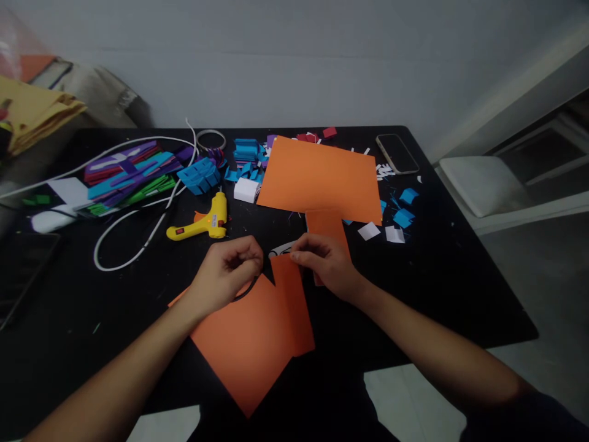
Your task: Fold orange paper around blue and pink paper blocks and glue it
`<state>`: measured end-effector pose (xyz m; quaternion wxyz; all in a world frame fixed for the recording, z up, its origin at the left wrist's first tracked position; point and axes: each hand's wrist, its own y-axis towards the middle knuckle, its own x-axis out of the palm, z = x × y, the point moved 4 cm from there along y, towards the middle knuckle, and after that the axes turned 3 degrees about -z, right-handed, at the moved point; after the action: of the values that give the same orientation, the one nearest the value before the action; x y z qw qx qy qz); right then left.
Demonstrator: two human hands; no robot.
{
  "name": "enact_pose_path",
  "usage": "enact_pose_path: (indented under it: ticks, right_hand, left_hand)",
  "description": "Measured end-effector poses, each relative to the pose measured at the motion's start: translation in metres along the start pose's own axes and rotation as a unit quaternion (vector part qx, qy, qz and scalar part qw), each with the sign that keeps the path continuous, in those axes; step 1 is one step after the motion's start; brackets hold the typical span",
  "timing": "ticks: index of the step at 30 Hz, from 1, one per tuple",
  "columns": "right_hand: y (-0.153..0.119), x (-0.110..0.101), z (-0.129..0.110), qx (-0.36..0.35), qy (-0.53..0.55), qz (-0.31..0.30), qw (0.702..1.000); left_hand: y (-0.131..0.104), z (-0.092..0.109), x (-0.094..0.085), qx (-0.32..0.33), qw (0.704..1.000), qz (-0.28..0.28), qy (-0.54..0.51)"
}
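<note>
Pinched between the fingertips of my right hand (329, 265) is the top of a narrow orange paper strip (294, 310), which hangs towards the table's front. My left hand (230, 270) is closed just left of it; a thin dark curved edge shows beneath, and what its fingers hold is unclear. Under my left hand lies a larger orange sheet (243, 353), partly behind the strip. Between my hands a pale piece with dark curved marks (281, 248) shows. Another orange strip (327, 222) lies partly under my right hand.
A wide orange sheet (322, 178) lies at the back of the black table (414, 294). Left of it are a yellow glue gun (205, 222), a white cable (103, 242) and bundled coloured strips (133, 172). A phone (397, 153) and paper scraps (404, 217) are at the right.
</note>
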<state>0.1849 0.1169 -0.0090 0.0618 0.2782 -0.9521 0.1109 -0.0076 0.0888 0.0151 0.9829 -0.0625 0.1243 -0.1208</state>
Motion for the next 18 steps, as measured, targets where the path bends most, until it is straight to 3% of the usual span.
enact_pose_path:
  ticks: [8,15,18]
  right_hand:
    - [0.001,0.0,-0.005,-0.004,0.006,0.004,1.0]
    - [0.001,0.002,-0.004,-0.001,-0.014,-0.013,1.0]
    - [0.001,0.002,-0.003,0.002,-0.012,-0.022,1.0]
  left_hand:
    - [0.0,-0.004,0.001,-0.003,0.998,0.039,-0.04]
    - [-0.004,-0.001,0.014,0.021,0.999,-0.026,-0.004]
    - [-0.004,0.0,0.013,0.032,0.999,-0.021,-0.011]
